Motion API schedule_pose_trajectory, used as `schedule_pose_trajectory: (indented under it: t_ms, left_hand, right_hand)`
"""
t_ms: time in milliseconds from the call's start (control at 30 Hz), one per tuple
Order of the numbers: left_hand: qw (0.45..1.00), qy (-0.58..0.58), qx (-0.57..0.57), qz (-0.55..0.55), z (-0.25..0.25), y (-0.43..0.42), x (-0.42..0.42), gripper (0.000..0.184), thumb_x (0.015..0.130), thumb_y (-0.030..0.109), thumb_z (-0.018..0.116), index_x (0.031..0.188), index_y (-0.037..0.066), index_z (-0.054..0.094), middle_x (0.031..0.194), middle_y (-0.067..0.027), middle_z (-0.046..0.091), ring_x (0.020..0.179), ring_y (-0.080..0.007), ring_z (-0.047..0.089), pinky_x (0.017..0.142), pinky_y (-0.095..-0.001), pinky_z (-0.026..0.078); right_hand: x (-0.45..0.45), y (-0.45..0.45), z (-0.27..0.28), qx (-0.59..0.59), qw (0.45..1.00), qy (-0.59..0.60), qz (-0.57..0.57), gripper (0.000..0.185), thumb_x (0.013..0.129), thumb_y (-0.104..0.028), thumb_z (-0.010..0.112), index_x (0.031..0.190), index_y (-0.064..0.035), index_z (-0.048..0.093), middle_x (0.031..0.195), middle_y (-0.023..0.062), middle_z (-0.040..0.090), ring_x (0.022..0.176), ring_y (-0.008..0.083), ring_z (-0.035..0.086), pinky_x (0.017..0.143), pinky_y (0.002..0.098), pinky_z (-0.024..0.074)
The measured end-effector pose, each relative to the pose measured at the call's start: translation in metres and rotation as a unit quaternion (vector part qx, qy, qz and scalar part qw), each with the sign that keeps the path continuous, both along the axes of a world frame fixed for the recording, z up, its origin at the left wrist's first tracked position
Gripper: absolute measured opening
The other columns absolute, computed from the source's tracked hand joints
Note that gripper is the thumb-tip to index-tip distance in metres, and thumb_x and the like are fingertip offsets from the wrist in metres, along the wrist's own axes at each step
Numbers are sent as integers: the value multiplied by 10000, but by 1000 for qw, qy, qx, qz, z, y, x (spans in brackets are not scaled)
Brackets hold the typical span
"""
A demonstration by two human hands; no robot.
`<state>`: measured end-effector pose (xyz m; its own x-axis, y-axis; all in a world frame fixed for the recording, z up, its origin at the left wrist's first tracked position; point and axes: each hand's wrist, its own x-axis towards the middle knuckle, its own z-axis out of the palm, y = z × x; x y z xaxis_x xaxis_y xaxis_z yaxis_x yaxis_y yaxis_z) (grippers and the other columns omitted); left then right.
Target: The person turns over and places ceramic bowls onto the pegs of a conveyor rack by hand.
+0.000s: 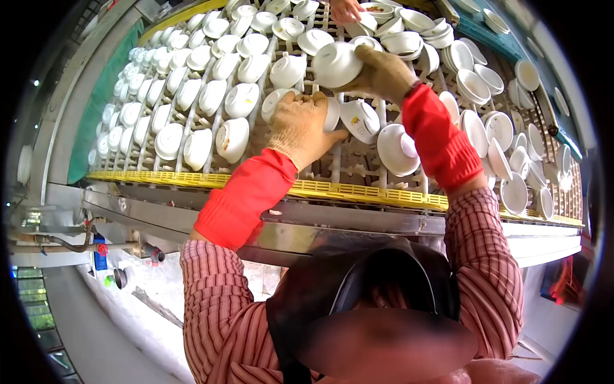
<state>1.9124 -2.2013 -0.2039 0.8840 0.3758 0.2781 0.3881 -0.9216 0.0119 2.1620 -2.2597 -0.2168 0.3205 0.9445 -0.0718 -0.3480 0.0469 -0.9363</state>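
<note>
My right hand (382, 72), in a tan work glove, grips an upside-down white bowl (337, 64) by its right side, above the rows. Lower and to the left, my left hand (300, 128) wears the same kind of glove. Its fingers curl and its thumb points right, with a white bowl (331, 114) between them, partly hidden by the hand. Another bowl (274, 104) shows just left of those fingers. To the right, a bowl with a coloured mark (360, 120) and a tilted bowl (398, 149) rest on the pegged conveyor rack (336, 168).
Rows of overturned white bowls (242, 100) fill the rack's left side. Bowls lie piled and nested (474, 86) at the right. A yellow edge strip (358, 192) runs along the near side. Another person's hand (346, 11) reaches in at the top.
</note>
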Motion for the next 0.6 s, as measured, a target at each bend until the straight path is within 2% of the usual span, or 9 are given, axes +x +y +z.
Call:
schedule_pose_trajectory:
  t_ms: [67, 100, 133, 167, 267, 367, 400, 467, 600]
  left_hand:
    - [1000, 0, 1, -7, -1, 1, -4, 695, 782, 526, 922, 1210, 23, 703, 1009, -174, 775, 1029, -380, 699, 900, -478, 589]
    - [1000, -3, 0, -8, -1, 2, -4, 705, 779, 531, 921, 1211, 19, 701, 1005, -174, 774, 1035, -379, 697, 895, -482, 589]
    - [1000, 2, -7, -5, -1, 1, -4, 719, 788, 555, 904, 1220, 17, 700, 994, -171, 771, 1043, -380, 697, 916, -475, 581]
    - [1000, 0, 9, -3, -3, 1, -4, 721, 793, 564, 897, 1221, 18, 701, 993, -170, 771, 1043, -379, 697, 922, -473, 576]
    - [999, -2, 49, 2, -9, -3, 4, 718, 817, 603, 862, 1215, 27, 702, 975, -159, 768, 1045, -381, 695, 970, -466, 546]
    - [995, -57, 53, -57, -4, -9, 15, 610, 815, 440, 902, 1203, 11, 711, 1073, -198, 756, 1038, -361, 716, 1052, -456, 512]
    - [994, -68, 41, -79, -5, -9, 21, 571, 816, 374, 883, 1214, 3, 710, 1096, -198, 758, 1048, -364, 718, 1062, -456, 508]
    - [989, -86, 15, -117, -12, -7, 34, 508, 816, 241, 846, 1235, -11, 707, 1141, -199, 762, 1069, -370, 723, 1082, -456, 501]
    - [977, -114, -180, -23, -10, -5, 74, 468, 808, 141, 745, 1250, -7, 704, 1145, -216, 751, 1131, -416, 712, 976, -491, 576]
  right_hand:
    - [12, 2, -13, -21, 922, -381, 61, 313, 1157, -210, 516, 1261, 70, 611, 1231, 241, 763, 1172, 327, 775, 905, 396, 667]
    - [26, -3, -11, -47, 661, -747, 51, 333, 1147, -232, 563, 1259, 74, 636, 1303, 210, 768, 1239, 280, 764, 940, 348, 646]
    - [30, -17, -19, -25, 841, -541, 0, 396, 1137, -267, 590, 1332, 74, 638, 1317, 186, 774, 1221, 263, 770, 946, 337, 635]
    - [28, -37, -21, -6, 956, -289, -51, 469, 1127, -303, 618, 1404, 75, 640, 1332, 161, 779, 1203, 245, 776, 952, 326, 623]
    - [35, -103, 9, -118, 738, -651, -129, 627, 1046, -409, 709, 1512, -2, 607, 1351, 218, 752, 1138, 327, 778, 975, 417, 622]
    - [56, -151, -1, -246, 608, -740, -150, 810, 965, -527, 759, 1535, 10, 554, 1292, 248, 758, 1056, 367, 794, 921, 464, 637]
    - [67, -161, -5, -291, 577, -755, -110, 891, 966, -563, 732, 1574, 42, 494, 1124, 263, 794, 1043, 388, 795, 896, 471, 636]
    - [74, -169, -9, -273, 599, -746, -106, 906, 958, -583, 737, 1563, 49, 501, 1066, 264, 798, 1025, 402, 796, 885, 475, 638]
    - [74, -167, -8, -288, 601, -741, -78, 952, 940, -621, 753, 1500, 109, 508, 1000, 287, 790, 976, 417, 798, 861, 485, 637]
